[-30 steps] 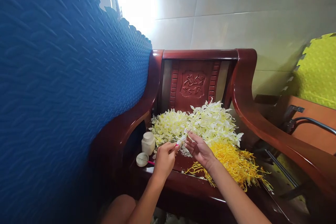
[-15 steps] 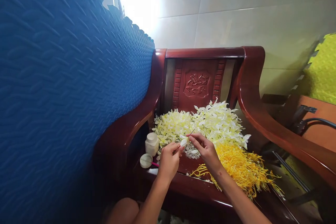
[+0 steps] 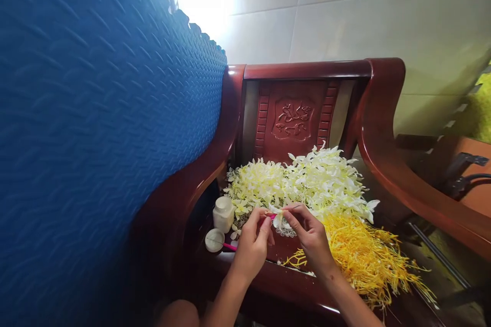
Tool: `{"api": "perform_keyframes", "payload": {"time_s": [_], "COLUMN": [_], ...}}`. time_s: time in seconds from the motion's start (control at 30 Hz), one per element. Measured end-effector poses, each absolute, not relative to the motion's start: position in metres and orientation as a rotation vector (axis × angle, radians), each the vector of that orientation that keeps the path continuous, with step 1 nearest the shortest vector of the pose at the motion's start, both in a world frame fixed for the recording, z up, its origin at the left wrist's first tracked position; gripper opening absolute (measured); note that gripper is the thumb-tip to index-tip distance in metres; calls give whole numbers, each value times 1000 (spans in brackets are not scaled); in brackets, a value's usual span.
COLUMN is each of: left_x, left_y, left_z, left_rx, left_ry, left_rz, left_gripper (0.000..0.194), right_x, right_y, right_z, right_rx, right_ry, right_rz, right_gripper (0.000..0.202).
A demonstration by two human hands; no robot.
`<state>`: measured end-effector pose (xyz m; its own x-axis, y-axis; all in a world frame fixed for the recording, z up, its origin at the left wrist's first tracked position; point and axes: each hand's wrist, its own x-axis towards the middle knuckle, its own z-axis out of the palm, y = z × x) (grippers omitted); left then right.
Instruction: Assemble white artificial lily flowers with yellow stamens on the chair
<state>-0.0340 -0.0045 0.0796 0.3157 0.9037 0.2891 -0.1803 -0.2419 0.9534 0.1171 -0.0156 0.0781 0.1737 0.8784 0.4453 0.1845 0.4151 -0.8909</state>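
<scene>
My left hand (image 3: 251, 240) is closed, its fingertips pinching a slim bright-pink object (image 3: 272, 216) that touches a white artificial flower (image 3: 281, 222). My right hand (image 3: 309, 230) is closed too, with thumb and fingers on that flower; a thin dark stem sticks out above them. Just beneath the hands lies a patch of small clear curly pieces (image 3: 286, 232). Behind them are heaped white artificial flowers (image 3: 326, 179). Yellow stringy stamens (image 3: 364, 255) are piled to the right of my right hand. My fingers partly hide the pink object and the flower.
Left of my hands stand a white jar (image 3: 223, 213) and a round lid (image 3: 214, 240) with a pink-handled tool (image 3: 229, 247) resting on it. Everything lies on a dark red wooden chair (image 3: 307, 70). A blue foam mat (image 3: 115, 112) rises along the left side.
The pink object now shows in my left fingertips, against the flower. Both hands have drawn closer together and the flower has turned. The view has shifted slightly.
</scene>
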Motion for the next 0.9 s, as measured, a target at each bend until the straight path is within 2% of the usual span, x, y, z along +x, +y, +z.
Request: {"api": "perform_keyframes", "payload": {"time_s": [0.17,0.3,0.47,0.63,0.8,0.9], "left_x": [-20,-11,-4,1,16,26], "left_y": [2,4,10,24,36,40], "left_z": [66,71,81,78,76,76], "left_rx": [1044,1015,903,914,936,887], "left_ry": [454,434,380,319,310,303], "left_rz": [1110,998,992,937,855,844], "left_gripper": [39,36,33,46,38,31], "right_x": [120,123,132,147,153,152], "right_y": [-27,-36,-40,-44,-41,-31], "right_z": [65,63,61,56,60,64], "right_rx": [-1087,-1123,-1086,-1110,-1202,-1202], "right_ry": [-1341,-1332,-1471,-1523,-1416,-1336], "right_rz": [512,403,284,202,247,306], "right_gripper": [7,7,17,29,27,34]}}
